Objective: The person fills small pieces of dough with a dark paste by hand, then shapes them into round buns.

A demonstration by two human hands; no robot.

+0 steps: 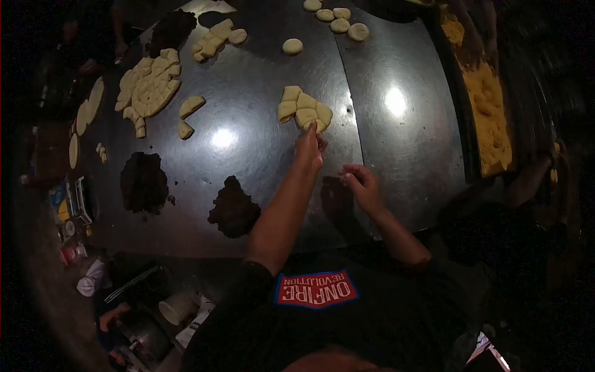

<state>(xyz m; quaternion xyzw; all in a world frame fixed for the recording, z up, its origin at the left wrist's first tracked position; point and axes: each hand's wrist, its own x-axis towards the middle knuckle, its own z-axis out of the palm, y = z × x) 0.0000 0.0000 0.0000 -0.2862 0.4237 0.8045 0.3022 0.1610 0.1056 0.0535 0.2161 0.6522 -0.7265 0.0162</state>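
Note:
My left hand (pixel 309 147) reaches forward over the metal table, fingers curled and thumb against the near edge of a cluster of pale dough pieces (pixel 305 110). The dough piece (pixel 312 118) under the thumb seems pinched at its edge; the fingertips are partly hidden. To the right and nearer my body, my right hand (pixel 364 187) hovers above the table with its fingers loosely bent and apart, holding nothing. A dark, crumbly mound (pixel 234 209) lies left of my left forearm. Two cut dough pieces (pixel 191 107) lie further left.
A large cluster of dough pieces (pixel 149 87) and another dark mound (pixel 144 182) lie on the left. Round dough balls (pixel 339 25) sit at the far side. Another person's hands (pixel 482 49) reach into a long tray of orange-yellow crumbs (pixel 489 118) on the right. A seam crosses the metal table (pixel 409 149).

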